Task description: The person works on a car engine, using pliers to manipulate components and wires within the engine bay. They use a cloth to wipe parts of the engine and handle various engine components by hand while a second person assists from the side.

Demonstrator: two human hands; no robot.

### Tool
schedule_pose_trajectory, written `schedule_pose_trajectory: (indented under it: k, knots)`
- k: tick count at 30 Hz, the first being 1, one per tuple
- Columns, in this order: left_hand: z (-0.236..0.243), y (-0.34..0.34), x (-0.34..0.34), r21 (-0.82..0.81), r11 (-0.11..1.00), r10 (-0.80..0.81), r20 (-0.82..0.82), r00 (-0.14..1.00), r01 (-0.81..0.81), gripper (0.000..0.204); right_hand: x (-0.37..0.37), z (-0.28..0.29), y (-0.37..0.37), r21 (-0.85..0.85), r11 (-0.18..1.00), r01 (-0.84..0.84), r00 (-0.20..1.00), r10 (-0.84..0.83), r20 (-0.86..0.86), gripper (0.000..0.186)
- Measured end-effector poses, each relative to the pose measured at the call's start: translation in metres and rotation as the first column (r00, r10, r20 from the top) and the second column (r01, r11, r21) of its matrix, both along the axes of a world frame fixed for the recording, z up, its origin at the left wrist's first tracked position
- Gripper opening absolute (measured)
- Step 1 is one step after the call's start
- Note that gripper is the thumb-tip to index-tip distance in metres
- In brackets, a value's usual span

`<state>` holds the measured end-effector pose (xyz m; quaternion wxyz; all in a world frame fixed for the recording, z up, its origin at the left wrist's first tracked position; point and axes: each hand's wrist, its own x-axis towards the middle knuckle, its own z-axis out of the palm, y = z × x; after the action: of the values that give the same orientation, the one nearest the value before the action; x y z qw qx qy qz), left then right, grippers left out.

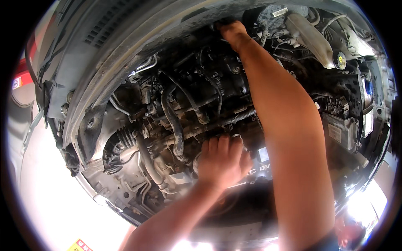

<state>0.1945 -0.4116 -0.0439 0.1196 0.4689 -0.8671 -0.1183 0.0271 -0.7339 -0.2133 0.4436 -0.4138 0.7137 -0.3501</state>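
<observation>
Over the front of a car engine, my left hand (223, 161) is closed with its knuckles bent. Its fingers curl down at the edge of the engine cover (261, 169), beside a pale rounded metal rim; whatever they grip is hidden under the hand. My right arm stretches across the engine bay to the far side. There my right hand (234, 32) reaches in below the cowl edge (184, 25), its fingers lost in the dark gap. Between the two hands run a black hose (171, 117) and a ribbed conduit (238, 118).
A whitish plastic reservoir (309, 39) with a dark cap stands at the far right. The battery (341, 130) sits right of my forearm. A ribbed intake hose (119, 146) and metal pipes lie on the left. The bodywork edge curves around the bay.
</observation>
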Motion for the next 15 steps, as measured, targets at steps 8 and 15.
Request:
schedule_pose_trajectory:
  k: [8,15]
  knots:
    - [-0.002,-0.001,-0.001,-0.020,1.000,-0.009,0.003,1.000,0.010,0.036,0.001,-0.010,-0.004,-0.035,0.999,-0.018,0.973,0.009,-0.229,0.062]
    - [0.002,0.000,0.000,-0.037,0.999,-0.012,-0.005,1.000,0.011,0.037,0.005,0.014,0.013,-0.131,0.991,-0.029,0.927,-0.022,-0.374,0.057]
